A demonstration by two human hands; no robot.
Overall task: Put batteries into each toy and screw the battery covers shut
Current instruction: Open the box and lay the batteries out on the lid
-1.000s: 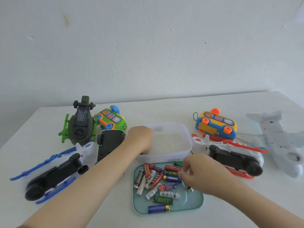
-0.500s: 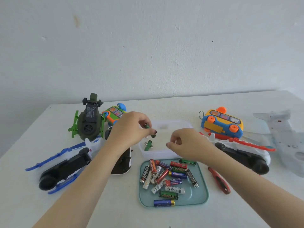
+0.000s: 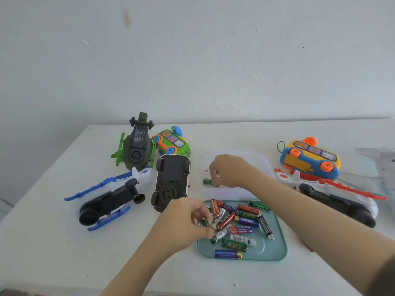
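Head camera, looking down at the white table (image 3: 53,242): the batteries (image 3: 245,221) lie jumbled on a teal tray (image 3: 275,251) near the front edge. They are slim cylinders in red, green, blue, black and white wrappers with bare metal ends. The left hand (image 3: 186,218) is down at the tray's left side, fingers and thumb curled into the pile and pinching among the batteries, though I can't make out which one it has. Just behind the tray sits a clear plastic tub (image 3: 263,159), and the right hand (image 3: 230,170) reaches into it, fingertips pinched on the end of a green battery (image 3: 207,181) lying on its side on the tub's floor. Toys ring the tray, most belly-up: a black-bottomed toy car (image 3: 171,180), an olive-green helicopter (image 3: 136,148), a green toy bus (image 3: 173,144) and a blue-and-white helicopter (image 3: 113,199) to the left. To the right are an orange-and-blue toy bus (image 3: 310,159) and a red-and-white helicopter (image 3: 333,197).
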